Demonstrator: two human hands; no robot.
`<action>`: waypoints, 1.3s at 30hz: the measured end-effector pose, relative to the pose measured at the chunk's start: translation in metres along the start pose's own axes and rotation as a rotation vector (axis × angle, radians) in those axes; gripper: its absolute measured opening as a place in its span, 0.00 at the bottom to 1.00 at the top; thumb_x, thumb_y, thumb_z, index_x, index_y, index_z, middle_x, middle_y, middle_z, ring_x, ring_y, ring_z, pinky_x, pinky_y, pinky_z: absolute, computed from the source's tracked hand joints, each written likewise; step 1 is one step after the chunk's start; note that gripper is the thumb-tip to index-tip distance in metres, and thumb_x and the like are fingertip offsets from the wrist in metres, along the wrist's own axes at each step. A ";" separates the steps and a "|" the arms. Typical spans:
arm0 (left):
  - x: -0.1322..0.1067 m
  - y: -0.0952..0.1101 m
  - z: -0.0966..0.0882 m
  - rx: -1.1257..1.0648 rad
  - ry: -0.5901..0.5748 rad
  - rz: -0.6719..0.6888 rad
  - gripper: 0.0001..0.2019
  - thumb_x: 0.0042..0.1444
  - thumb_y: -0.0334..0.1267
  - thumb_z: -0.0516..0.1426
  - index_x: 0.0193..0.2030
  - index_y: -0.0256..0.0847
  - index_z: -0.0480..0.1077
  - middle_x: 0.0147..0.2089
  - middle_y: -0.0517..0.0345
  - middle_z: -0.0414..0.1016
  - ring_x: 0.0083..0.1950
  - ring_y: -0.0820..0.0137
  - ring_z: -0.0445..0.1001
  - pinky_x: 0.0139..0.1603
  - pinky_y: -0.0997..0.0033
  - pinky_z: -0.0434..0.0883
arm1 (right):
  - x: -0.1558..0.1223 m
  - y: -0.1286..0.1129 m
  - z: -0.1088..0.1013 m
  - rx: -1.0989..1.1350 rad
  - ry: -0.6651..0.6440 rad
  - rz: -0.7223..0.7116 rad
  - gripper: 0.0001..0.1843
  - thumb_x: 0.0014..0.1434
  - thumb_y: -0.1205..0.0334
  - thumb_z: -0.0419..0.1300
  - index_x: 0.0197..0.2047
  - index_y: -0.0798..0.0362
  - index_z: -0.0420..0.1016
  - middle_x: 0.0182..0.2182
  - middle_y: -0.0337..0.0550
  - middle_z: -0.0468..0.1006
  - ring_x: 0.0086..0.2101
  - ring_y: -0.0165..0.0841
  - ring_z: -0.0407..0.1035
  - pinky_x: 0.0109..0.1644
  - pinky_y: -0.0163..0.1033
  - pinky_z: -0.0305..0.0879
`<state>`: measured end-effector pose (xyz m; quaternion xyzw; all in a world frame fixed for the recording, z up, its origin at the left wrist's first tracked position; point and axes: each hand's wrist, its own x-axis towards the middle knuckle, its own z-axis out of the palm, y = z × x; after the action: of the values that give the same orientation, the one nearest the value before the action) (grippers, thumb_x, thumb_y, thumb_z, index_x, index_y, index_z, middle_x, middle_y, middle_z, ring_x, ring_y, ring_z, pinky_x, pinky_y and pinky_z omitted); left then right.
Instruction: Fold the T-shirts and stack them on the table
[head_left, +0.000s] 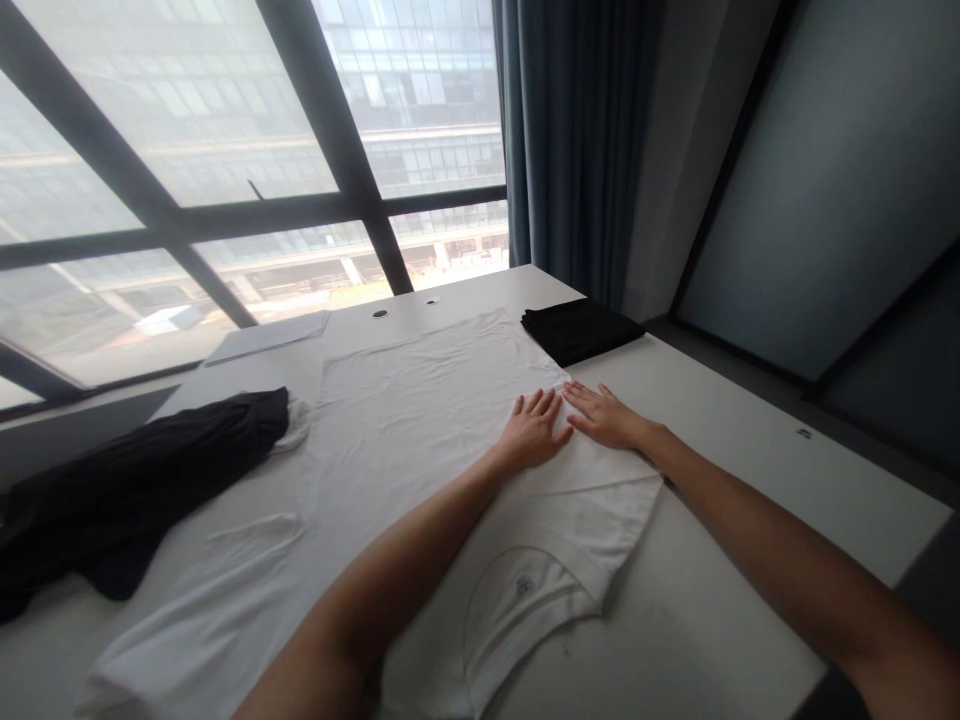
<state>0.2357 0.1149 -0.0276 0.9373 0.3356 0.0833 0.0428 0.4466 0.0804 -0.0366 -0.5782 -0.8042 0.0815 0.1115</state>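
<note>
A white T-shirt [405,420] lies spread on the white table, its neckline toward me and its hem toward the window. Light wrinkles run over the cloth. My left hand [534,430] rests flat on the shirt near its right side, fingers spread. Right beside it, my right hand [602,415] presses palm down along the shirt's right edge, fingers stretched out. The two hands almost touch at the thumbs. Part of the shirt's middle is hidden under my left forearm. One sleeve reaches out to the lower left.
Folded black cloth [581,330] sits at the table's far right. A heap of dark clothing [150,470] lies on the left, with some white fabric under it. The table [750,450] stands against large windows [247,120], with a blue-grey curtain [577,140] behind.
</note>
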 end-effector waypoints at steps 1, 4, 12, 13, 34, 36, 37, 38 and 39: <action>0.000 0.000 -0.001 -0.002 0.000 0.000 0.36 0.69 0.58 0.43 0.76 0.38 0.48 0.77 0.48 0.46 0.77 0.54 0.44 0.74 0.45 0.44 | 0.000 0.000 0.001 0.000 -0.001 -0.001 0.34 0.70 0.47 0.43 0.75 0.48 0.47 0.73 0.48 0.46 0.71 0.45 0.41 0.70 0.67 0.37; -0.001 0.001 -0.002 -0.006 -0.006 -0.002 0.35 0.69 0.58 0.44 0.75 0.38 0.49 0.77 0.47 0.46 0.77 0.54 0.44 0.74 0.45 0.44 | 0.000 0.001 0.002 -0.006 0.027 -0.003 0.34 0.70 0.47 0.43 0.76 0.47 0.45 0.74 0.48 0.44 0.72 0.46 0.39 0.70 0.67 0.37; 0.000 0.000 -0.001 -0.008 -0.003 -0.002 0.36 0.68 0.58 0.43 0.75 0.38 0.49 0.77 0.47 0.45 0.77 0.54 0.44 0.74 0.45 0.44 | 0.000 0.001 0.001 0.002 0.019 0.007 0.35 0.70 0.47 0.43 0.76 0.47 0.44 0.74 0.48 0.43 0.72 0.44 0.39 0.71 0.66 0.36; 0.000 0.000 0.000 -0.008 -0.003 -0.002 0.36 0.68 0.58 0.43 0.75 0.38 0.49 0.77 0.47 0.45 0.77 0.54 0.44 0.74 0.45 0.44 | -0.001 0.000 0.001 0.002 0.020 0.010 0.35 0.70 0.47 0.44 0.76 0.47 0.44 0.74 0.48 0.43 0.72 0.44 0.38 0.71 0.66 0.36; 0.000 0.000 0.000 -0.012 -0.005 -0.002 0.35 0.69 0.58 0.43 0.75 0.39 0.50 0.77 0.47 0.46 0.77 0.54 0.43 0.74 0.45 0.44 | 0.001 -0.001 0.000 -0.002 -0.013 0.025 0.36 0.70 0.45 0.43 0.76 0.49 0.45 0.74 0.48 0.43 0.72 0.43 0.38 0.71 0.65 0.34; 0.000 0.000 -0.001 -0.011 -0.005 -0.003 0.35 0.69 0.58 0.43 0.75 0.38 0.49 0.77 0.47 0.46 0.77 0.55 0.44 0.74 0.46 0.43 | 0.001 -0.001 0.000 -0.011 -0.017 0.025 0.35 0.70 0.45 0.43 0.75 0.49 0.46 0.74 0.49 0.44 0.72 0.44 0.39 0.71 0.66 0.33; 0.000 0.001 -0.001 -0.010 -0.006 -0.003 0.35 0.68 0.58 0.43 0.75 0.38 0.49 0.77 0.47 0.46 0.77 0.55 0.43 0.74 0.46 0.43 | 0.001 -0.001 0.000 -0.015 -0.016 0.027 0.35 0.70 0.45 0.43 0.75 0.49 0.46 0.74 0.49 0.44 0.72 0.44 0.39 0.71 0.66 0.33; 0.000 0.001 -0.002 -0.010 -0.007 -0.003 0.35 0.68 0.58 0.43 0.75 0.39 0.49 0.77 0.47 0.46 0.77 0.55 0.43 0.74 0.46 0.43 | 0.001 -0.001 0.001 -0.017 -0.012 0.030 0.35 0.70 0.45 0.43 0.75 0.48 0.46 0.74 0.50 0.44 0.72 0.44 0.39 0.71 0.66 0.33; 0.000 0.001 -0.002 -0.011 -0.007 -0.004 0.35 0.68 0.58 0.43 0.75 0.39 0.49 0.77 0.47 0.46 0.77 0.55 0.43 0.74 0.46 0.43 | 0.001 -0.001 0.001 -0.018 -0.008 0.033 0.35 0.70 0.45 0.43 0.76 0.48 0.46 0.74 0.50 0.44 0.72 0.45 0.39 0.71 0.66 0.33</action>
<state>0.2358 0.1140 -0.0256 0.9367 0.3367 0.0818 0.0491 0.4448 0.0814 -0.0373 -0.5918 -0.7958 0.0784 0.1017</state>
